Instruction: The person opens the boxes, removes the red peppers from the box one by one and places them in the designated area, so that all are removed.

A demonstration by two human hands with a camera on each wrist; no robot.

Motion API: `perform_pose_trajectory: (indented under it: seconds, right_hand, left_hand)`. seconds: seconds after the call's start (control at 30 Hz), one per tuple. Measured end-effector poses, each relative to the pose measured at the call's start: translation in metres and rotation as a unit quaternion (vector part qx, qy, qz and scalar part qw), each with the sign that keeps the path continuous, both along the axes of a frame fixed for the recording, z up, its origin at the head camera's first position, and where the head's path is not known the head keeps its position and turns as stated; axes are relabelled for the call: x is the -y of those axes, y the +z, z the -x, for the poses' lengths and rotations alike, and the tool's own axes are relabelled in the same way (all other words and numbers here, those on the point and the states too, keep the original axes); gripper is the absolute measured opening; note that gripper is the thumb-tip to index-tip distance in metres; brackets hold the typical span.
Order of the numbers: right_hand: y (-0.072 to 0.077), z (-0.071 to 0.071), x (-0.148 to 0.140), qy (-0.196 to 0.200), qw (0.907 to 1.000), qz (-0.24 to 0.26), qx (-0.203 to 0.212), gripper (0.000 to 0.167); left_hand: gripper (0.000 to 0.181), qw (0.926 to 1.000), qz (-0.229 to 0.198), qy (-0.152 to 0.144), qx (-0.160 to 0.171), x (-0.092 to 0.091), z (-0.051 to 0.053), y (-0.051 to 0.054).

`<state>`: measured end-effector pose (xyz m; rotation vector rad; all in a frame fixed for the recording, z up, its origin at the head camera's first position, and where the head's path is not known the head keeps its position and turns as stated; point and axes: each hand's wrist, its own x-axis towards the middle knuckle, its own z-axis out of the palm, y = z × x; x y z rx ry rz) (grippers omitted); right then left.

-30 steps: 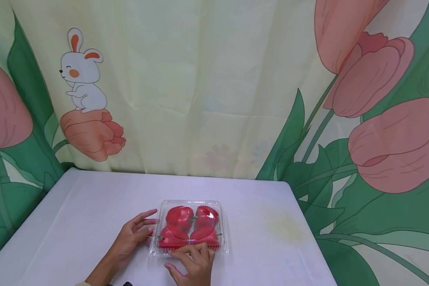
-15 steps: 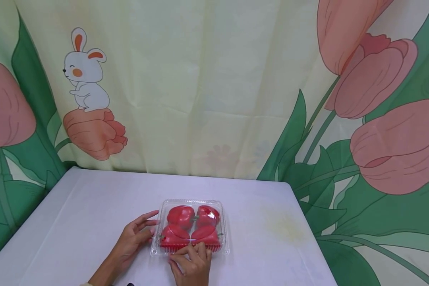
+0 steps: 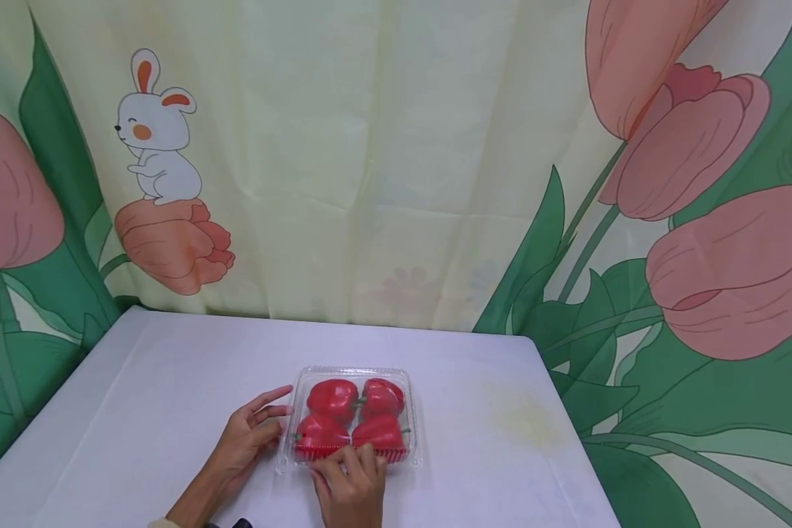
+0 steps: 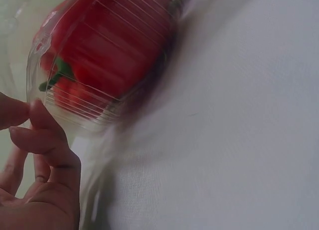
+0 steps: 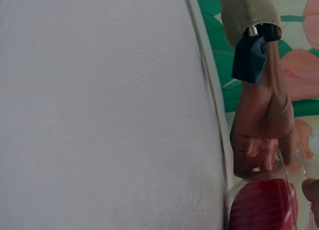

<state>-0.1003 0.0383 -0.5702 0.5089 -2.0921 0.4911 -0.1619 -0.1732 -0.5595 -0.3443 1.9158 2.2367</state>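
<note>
white counter (image 3: pixel 488 389), squarish clear box (image 3: pixel 356 371) of red peppers (image 3: pixel 332 400)
right hand (image 3: pixel 354 488) nearer, pinching the near rim; left hand (image 3: pixel 240 440) just beside its left edge, fingers loosely spread

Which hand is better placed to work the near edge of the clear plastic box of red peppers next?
Probably the right hand: it is at that edge of the clear plastic box; the left hand is at the box's left side.

Glossy plastic box (image 3: pixel 356 372) — smooth, shiny peppers (image 3: pixel 332 400) — matt tablecloth (image 3: pixel 471 425).
</note>
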Motion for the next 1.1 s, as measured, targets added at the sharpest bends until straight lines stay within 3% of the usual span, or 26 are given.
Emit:
perform_pose_trajectory:
  seconds: [0.23, 0.53, 0.77, 0.9, 1.1]
  right_hand:
    - [0.012, 0.001, 0.0, -0.007, 0.9997, -0.02, -0.008, 0.026]
    - [0.038, 0.005, -0.001, 0.005, 0.9996, -0.003, 0.026, 0.026]
    - [0.055, 0.014, 0.003, -0.005, 0.9986, 0.023, 0.047, 0.029]
    - [0.063, 0.022, 0.002, 0.008, 0.9987, 0.036, 0.037, 0.019]
    - [0.071, 0.03, 0.0, 0.015, 0.9984, 0.045, 0.03, 0.017]
  left_hand:
    - [0.07, 0.9998, 0.016, 0.012, 0.006, -0.002, 0.001, 0.0]
    - [0.07, 1.0, 0.005, 0.005, -0.001, -0.002, 0.001, -0.002]
    - [0.072, 1.0, 0.002, 0.001, 0.001, 0.0, -0.001, -0.004]
    - [0.075, 0.9999, 0.0, 0.005, 0.009, -0.001, -0.002, -0.007]
    - [0.073, 0.9997, -0.022, 0.006, 0.009, -0.002, -0.001, -0.006]
